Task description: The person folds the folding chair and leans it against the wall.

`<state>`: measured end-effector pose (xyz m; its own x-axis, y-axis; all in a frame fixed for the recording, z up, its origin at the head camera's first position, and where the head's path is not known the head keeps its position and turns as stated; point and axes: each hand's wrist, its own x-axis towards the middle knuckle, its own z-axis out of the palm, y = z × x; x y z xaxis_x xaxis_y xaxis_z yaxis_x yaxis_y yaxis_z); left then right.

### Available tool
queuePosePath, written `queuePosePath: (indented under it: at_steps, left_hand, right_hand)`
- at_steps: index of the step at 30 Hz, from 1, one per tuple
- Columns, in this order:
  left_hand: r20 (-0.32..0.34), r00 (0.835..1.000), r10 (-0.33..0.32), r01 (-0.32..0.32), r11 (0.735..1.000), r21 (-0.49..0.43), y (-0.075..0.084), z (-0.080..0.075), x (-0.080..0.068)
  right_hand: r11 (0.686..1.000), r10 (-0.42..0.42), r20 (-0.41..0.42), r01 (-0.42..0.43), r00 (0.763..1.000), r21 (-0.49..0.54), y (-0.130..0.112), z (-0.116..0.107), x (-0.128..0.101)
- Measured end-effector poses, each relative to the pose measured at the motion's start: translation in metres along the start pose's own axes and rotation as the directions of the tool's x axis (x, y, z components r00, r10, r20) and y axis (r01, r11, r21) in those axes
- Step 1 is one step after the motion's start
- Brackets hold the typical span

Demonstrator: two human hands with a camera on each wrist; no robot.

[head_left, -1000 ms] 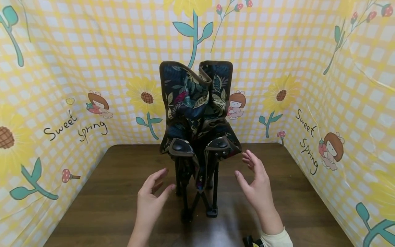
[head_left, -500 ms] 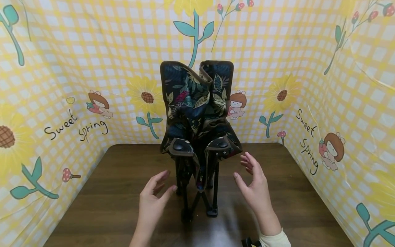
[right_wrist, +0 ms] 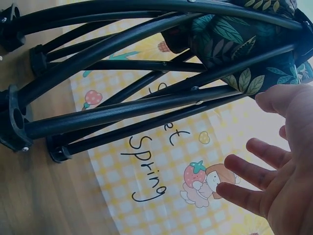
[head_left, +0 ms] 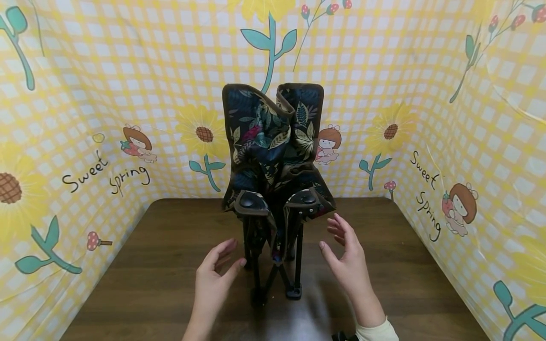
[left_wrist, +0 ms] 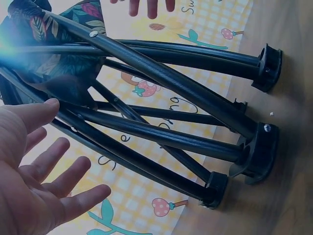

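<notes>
A folding chair [head_left: 264, 137] stands partly folded on the table, its dark leaf-print fabric creased inward down the middle. Below the seat, its black tube legs [left_wrist: 161, 132] cross and end in black plastic feet [head_left: 293, 292]. My left hand [head_left: 215, 279] hovers to the left of the legs, fingers spread and apart from them. On the other side, my right hand [head_left: 351, 265] is held beside the chair with its fingers loosely extended. Neither hand holds anything. In the right wrist view, the thumb [right_wrist: 279, 100] appears close to the fabric; contact cannot be told.
The chair stands on a brown wooden table [head_left: 149, 265]. A yellow checked cloth [head_left: 141, 85] with flowers and cartoon figures hangs behind and at both sides. A small dark object [head_left: 343, 336] shows at the bottom edge by the right sleeve.
Both hands have drifted slightly inward, the left to the right and the right to the left and a little down. The chair has stayed in place.
</notes>
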<state>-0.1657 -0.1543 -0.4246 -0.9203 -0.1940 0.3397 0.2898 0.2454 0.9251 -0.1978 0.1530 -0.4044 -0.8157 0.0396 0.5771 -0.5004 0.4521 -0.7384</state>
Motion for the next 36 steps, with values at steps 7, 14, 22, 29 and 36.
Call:
queuePosePath:
  at_steps: [7, 14, 22, 29, 36]
  left_hand:
    - [0.000, 0.999, -0.046, 0.046, 0.999, 0.029, -0.002, 0.000, -0.002]
    - [0.019, 0.995, -0.100, 0.100, 0.995, -0.019, -0.006, 0.000, -0.002]
    - [0.040, 0.989, -0.143, 0.145, 0.988, -0.051, -0.011, 0.001, -0.002]
    - [0.048, 0.984, -0.173, 0.176, 0.982, -0.064, -0.016, 0.005, -0.002]
    - [0.043, 0.980, -0.196, 0.199, 0.978, -0.060, -0.019, 0.009, -0.002]
  right_hand:
    - [0.999, 0.034, 0.036, -0.035, 0.999, 0.007, 0.006, 0.002, -0.003]
    - [0.996, 0.083, 0.065, -0.085, 0.994, 0.028, 0.007, 0.004, -0.006]
    - [0.994, 0.072, 0.071, -0.077, 0.995, 0.072, 0.010, 0.008, -0.008]
    - [0.989, 0.064, 0.066, -0.072, 0.996, 0.128, 0.012, 0.011, -0.008]
    - [0.983, 0.115, 0.090, -0.127, 0.989, 0.133, 0.020, 0.016, -0.010]
